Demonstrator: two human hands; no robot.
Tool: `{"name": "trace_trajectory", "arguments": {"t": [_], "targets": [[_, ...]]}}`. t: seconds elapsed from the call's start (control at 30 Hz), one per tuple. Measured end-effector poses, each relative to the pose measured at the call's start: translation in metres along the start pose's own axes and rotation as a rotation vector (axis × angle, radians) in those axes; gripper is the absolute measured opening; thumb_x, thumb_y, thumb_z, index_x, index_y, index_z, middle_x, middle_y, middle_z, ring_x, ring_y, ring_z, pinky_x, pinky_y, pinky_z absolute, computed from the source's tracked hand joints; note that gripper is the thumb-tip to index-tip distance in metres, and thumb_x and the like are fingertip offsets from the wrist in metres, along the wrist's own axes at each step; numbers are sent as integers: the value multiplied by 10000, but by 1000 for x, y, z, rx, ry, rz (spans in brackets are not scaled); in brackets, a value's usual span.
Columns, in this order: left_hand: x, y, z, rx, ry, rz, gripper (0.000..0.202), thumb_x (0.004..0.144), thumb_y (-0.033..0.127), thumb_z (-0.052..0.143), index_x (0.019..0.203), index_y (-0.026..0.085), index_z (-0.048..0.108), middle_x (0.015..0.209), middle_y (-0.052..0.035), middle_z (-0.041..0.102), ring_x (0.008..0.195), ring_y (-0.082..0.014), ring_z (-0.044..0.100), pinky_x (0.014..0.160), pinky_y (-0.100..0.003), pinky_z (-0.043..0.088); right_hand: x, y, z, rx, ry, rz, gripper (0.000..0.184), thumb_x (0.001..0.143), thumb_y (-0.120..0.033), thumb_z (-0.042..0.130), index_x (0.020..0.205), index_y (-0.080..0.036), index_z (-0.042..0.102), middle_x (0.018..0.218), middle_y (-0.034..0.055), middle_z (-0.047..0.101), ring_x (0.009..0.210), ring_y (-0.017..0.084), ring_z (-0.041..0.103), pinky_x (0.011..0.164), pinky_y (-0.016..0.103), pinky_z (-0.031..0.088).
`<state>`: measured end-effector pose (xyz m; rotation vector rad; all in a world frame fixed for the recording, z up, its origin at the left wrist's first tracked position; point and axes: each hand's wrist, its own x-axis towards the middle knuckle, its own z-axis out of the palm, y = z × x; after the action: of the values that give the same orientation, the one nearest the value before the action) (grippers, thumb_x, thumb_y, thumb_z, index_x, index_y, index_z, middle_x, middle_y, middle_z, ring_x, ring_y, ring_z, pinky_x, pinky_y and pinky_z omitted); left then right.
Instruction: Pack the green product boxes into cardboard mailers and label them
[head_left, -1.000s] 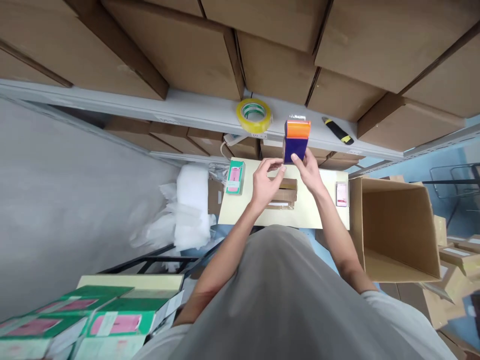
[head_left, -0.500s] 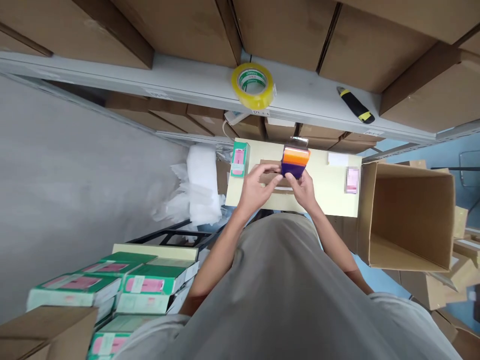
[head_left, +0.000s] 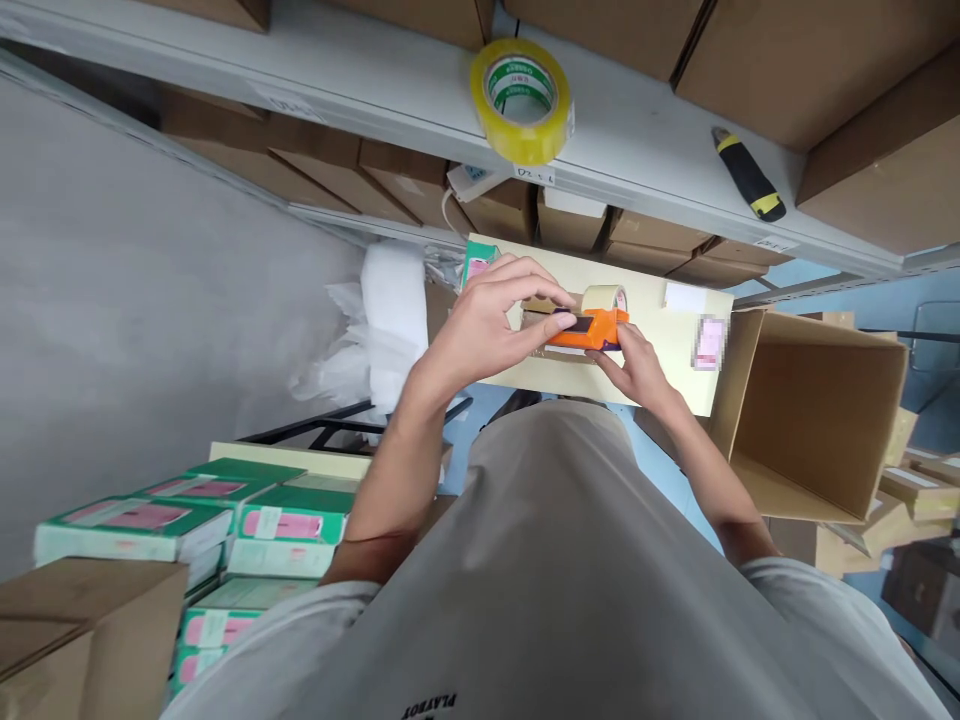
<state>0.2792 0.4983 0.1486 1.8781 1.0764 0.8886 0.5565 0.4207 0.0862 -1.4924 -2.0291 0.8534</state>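
Observation:
An orange and dark purple tape dispenser [head_left: 592, 328] with a roll of tape [head_left: 604, 298] on it lies over a small brown cardboard box [head_left: 579, 357] on the pale tabletop [head_left: 652, 385]. My right hand [head_left: 637, 365] grips the dispenser's right end, thumb below. At its left end is my left hand [head_left: 502, 315], fingers stretched and curved over the box, thumb tip against the dispenser's dark part. A gap shows between that thumb and the fingers. My left hand partly hides a green box [head_left: 478, 258] with a pink picture.
A yellow tape roll [head_left: 520, 102] and a black-and-yellow utility knife [head_left: 748, 175] lie on the shelf [head_left: 615, 130] ahead. A large open carton [head_left: 814, 415] stands at right. White wrap [head_left: 394, 320] and stacked green boxes [head_left: 289, 525] are at left. A pink-printed item [head_left: 709, 342] lies on the tabletop.
The dispenser has turned from upright to lying along the box, its orange side now facing me. My left hand has risen and spread over its left end; my right hand has moved slightly right.

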Motion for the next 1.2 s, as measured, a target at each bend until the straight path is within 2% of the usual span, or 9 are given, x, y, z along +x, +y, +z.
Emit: {"name": "trace_trajectory", "arguments": {"t": [0.13,0.37,0.5,0.63,0.73,0.8,0.9,1.07,1.2], "targets": [[-5,0,1,-130,-8,-57,275,980,563,868,1037,295,849,1047,-42,786,1110,-299,752,1085,-536,646,1,1,-4,-27,-48,-4,368,1156,-589,585,1267,-256,695,1242,158,795,1182,371,719,1060,556,617],[-15,-14,13,-151,133,-102,299,1008,568,831,991,270,834,1007,-45,779,1021,-253,739,968,-430,651,7,-6,-7,-63,-135,30,522,1124,-741,565,1237,-254,713,1217,158,805,1188,385,725,1088,558,597],[-26,-29,26,-148,204,-171,253,1044,481,784,985,240,833,958,-43,769,901,-203,710,885,-364,631,8,-19,-6,-76,-263,146,640,1126,-824,472,1223,-243,723,1120,136,834,1012,352,790,934,458,618],[-49,-58,33,-254,240,-324,253,1018,461,793,947,220,824,929,-39,786,830,-176,704,818,-313,621,3,-25,-17,-125,-494,230,608,1149,-788,468,1175,-246,743,913,78,827,761,296,772,740,374,551],[-63,-89,21,-314,434,-493,260,978,472,835,943,216,810,925,-29,789,799,-160,702,760,-274,615,4,-21,-39,-181,-627,295,570,1138,-757,528,1089,-241,765,790,52,792,689,275,745,687,355,511],[-65,-112,10,-352,531,-575,229,939,425,881,956,209,806,920,-22,781,776,-144,695,724,-248,606,14,-16,-55,-135,-681,379,575,1116,-767,564,1091,-235,778,798,51,808,699,261,752,678,347,521],[-60,-144,6,-461,509,-662,158,886,298,904,909,182,799,836,-15,749,693,-124,669,685,-241,599,40,-6,-71,41,-737,510,630,1045,-830,650,1051,-214,782,912,87,869,790,249,793,711,334,577],[-55,-176,34,-598,515,-825,109,826,223,885,850,173,791,759,-6,722,619,-101,625,652,-241,591,85,18,-62,100,-812,657,676,907,-865,822,925,-191,766,861,110,873,791,244,817,723,315,615],[-59,-186,59,-617,546,-876,103,786,245,867,835,190,795,807,-18,778,643,-101,624,658,-239,589,97,38,-45,47,-857,713,674,867,-849,878,961,-187,791,872,105,881,814,260,833,766,327,647]]}}
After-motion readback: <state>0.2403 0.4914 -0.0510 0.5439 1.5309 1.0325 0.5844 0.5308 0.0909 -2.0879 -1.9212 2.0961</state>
